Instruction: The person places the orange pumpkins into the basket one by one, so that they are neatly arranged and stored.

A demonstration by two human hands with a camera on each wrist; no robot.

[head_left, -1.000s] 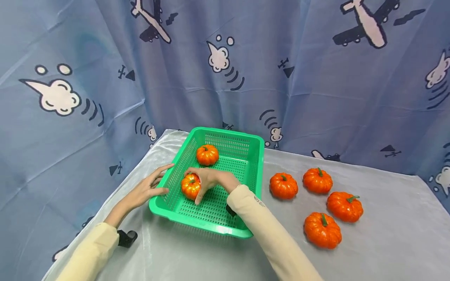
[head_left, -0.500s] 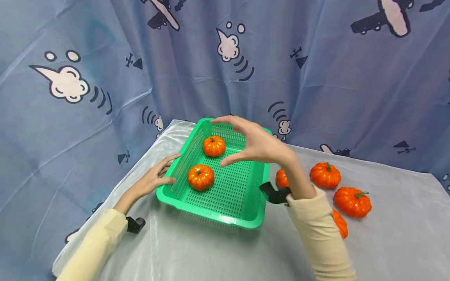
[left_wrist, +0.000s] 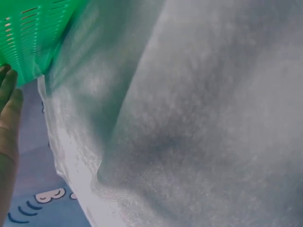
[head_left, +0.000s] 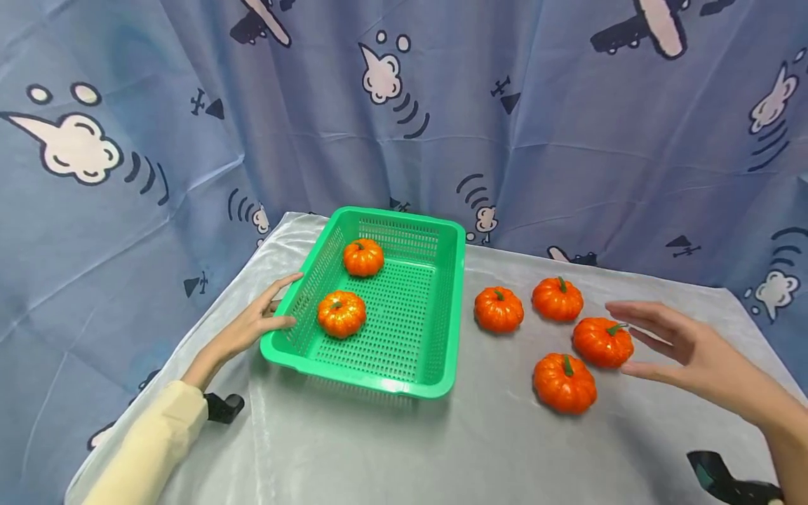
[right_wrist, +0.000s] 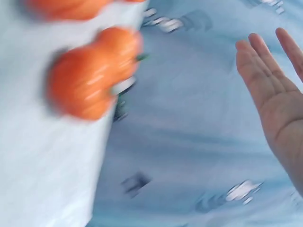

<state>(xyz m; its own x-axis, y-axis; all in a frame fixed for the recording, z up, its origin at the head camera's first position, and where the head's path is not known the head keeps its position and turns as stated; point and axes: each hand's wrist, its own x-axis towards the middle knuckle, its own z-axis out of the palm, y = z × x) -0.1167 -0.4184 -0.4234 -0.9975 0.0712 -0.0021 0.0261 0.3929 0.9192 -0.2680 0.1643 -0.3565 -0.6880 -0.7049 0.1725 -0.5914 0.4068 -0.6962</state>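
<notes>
Hovering well right of the green basket (head_left: pixel 391 386), held the right hand (head_left: pixel 694 351) relaxed, empty, just beyond the rightmost pumpkin (head_left: pixel 600 343).

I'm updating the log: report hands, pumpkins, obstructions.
Left hand touching green basket. Right hand empty, near four pumpkins outside. Two pumpkins inside. Nothing visibly in the way.

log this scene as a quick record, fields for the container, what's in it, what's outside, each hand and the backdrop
container: green basket, perforated, on a grey cloth
inside: two orange pumpkins, a rear pumpkin and a front pumpkin, both toward the left
outside: four orange pumpkins right of the basket: leftmost pumpkin, farthest pumpkin, rightmost pumpkin, nearest pumpkin
left hand: at the basket's left rim
right hand: holding nothing, nearest the rightmost pumpkin
backdrop: blue curtain with planes and clouds
</notes>
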